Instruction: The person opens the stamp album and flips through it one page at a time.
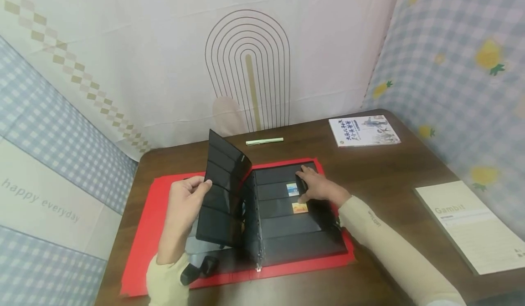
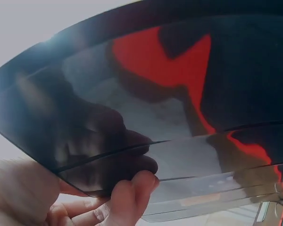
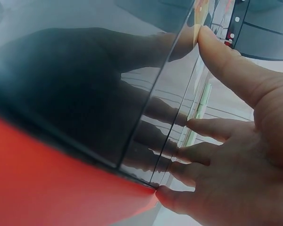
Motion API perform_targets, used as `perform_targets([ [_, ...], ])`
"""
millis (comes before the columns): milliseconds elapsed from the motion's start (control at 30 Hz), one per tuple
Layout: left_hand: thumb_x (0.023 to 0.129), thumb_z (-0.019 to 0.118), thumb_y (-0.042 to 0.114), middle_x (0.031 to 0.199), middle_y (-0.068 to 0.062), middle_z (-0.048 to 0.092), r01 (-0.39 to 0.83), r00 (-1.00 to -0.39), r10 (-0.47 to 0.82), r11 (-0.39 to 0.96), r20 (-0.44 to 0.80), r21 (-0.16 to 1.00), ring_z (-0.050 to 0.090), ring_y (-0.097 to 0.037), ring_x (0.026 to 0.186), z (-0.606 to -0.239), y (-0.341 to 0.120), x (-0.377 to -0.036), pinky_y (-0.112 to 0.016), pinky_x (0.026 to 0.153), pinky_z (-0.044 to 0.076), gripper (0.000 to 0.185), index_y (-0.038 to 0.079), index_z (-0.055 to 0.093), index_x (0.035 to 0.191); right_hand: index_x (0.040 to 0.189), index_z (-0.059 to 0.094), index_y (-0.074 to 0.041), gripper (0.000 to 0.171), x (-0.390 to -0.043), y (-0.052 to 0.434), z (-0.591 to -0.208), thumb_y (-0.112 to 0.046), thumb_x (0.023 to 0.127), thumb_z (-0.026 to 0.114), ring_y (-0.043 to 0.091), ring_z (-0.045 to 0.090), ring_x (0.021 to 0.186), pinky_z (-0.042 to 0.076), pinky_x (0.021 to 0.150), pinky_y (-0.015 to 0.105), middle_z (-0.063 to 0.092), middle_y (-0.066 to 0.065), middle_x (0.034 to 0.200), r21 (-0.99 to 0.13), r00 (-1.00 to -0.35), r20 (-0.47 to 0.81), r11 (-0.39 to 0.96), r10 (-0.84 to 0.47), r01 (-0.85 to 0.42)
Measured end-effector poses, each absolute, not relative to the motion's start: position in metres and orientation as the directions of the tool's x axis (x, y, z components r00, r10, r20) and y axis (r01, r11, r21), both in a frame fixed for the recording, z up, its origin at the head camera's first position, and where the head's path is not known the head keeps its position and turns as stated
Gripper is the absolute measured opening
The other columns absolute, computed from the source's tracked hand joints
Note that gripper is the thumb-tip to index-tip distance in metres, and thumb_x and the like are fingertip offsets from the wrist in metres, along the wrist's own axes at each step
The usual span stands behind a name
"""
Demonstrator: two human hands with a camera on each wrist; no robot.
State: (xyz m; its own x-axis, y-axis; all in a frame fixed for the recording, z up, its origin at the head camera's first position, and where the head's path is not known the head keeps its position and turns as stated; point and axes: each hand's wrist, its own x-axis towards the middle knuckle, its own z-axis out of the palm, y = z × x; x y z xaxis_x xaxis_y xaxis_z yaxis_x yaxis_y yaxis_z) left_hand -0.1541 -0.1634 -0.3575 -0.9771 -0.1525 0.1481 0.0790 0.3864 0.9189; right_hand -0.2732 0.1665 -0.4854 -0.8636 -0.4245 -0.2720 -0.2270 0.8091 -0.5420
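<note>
A stamp album with a red cover (image 1: 141, 233) lies spread on the table. My left hand (image 1: 184, 206) pinches the outer edge of a raised black page (image 1: 223, 192) between thumb and fingers; the left wrist view shows the thumb (image 2: 144, 188) on its glossy face. On the right-hand page (image 1: 291, 244), strips run across, and a blue stamp (image 1: 292, 189) and an orange stamp (image 1: 300, 208) sit in two of them. Spread over that page, my right hand (image 1: 317, 186) touches it beside the stamps, its fingertips on the shiny surface in the right wrist view.
Behind the album lies a pale green pen (image 1: 264, 141). A white illustrated book (image 1: 364, 131) is at the back right, and a cream notebook (image 1: 471, 226) lies at the right edge. Patterned cloth (image 1: 164, 46) hangs around the brown table (image 1: 377, 174).
</note>
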Motion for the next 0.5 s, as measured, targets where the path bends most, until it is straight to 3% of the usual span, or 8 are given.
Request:
perform_targets([
  [100,0.097,0.060,0.003,0.051,0.005,0.027,0.057,-0.979,-0.155,0.397,0.129,0.916,0.019,-0.007,0.048,-0.359,-0.168,-0.151,-0.022,0.044,0.017,0.023,-0.006,0.070,0.078,0.154,0.034,0.004,0.094,-0.273,0.166,-0.487,-0.021,0.081,0.087,0.045,0.012,0.150,0.024,0.114,0.064,0.013,0.028,0.164,-0.546,-0.863,-0.278,0.809,-0.422,-0.220],
  [200,0.098,0.061,0.004,0.050,0.004,0.037,0.038,-0.979,-0.171,0.378,0.110,0.925,0.029,-0.008,0.045,-0.359,-0.173,-0.147,-0.022,0.043,0.028,0.021,-0.007,0.073,0.085,0.154,0.033,0.005,0.095,-0.274,0.166,-0.487,-0.021,0.080,0.087,0.046,0.012,0.150,0.024,0.114,0.065,0.013,0.029,0.164,-0.547,-0.863,-0.273,0.807,-0.425,-0.223],
  [300,0.097,0.062,0.004,0.050,0.004,0.039,0.027,-0.974,-0.200,0.374,0.109,0.927,0.033,-0.009,0.045,-0.360,-0.181,-0.143,-0.022,0.043,0.031,0.019,-0.007,0.074,0.089,0.154,0.033,0.006,0.096,-0.275,0.165,-0.488,-0.021,0.080,0.087,0.046,0.012,0.150,0.023,0.115,0.064,0.013,0.030,0.163,-0.545,-0.860,-0.268,0.805,-0.434,-0.236],
  [500,0.098,0.062,0.005,0.052,0.004,0.028,-0.004,-0.973,-0.214,0.387,0.086,0.922,0.021,-0.007,0.045,-0.363,-0.197,-0.135,-0.022,0.041,0.019,0.021,-0.008,0.070,0.083,0.153,0.032,0.008,0.095,-0.274,0.166,-0.487,-0.022,0.081,0.086,0.047,0.010,0.150,0.022,0.115,0.065,0.012,0.032,0.163,-0.547,-0.855,-0.269,0.801,-0.443,-0.243],
])
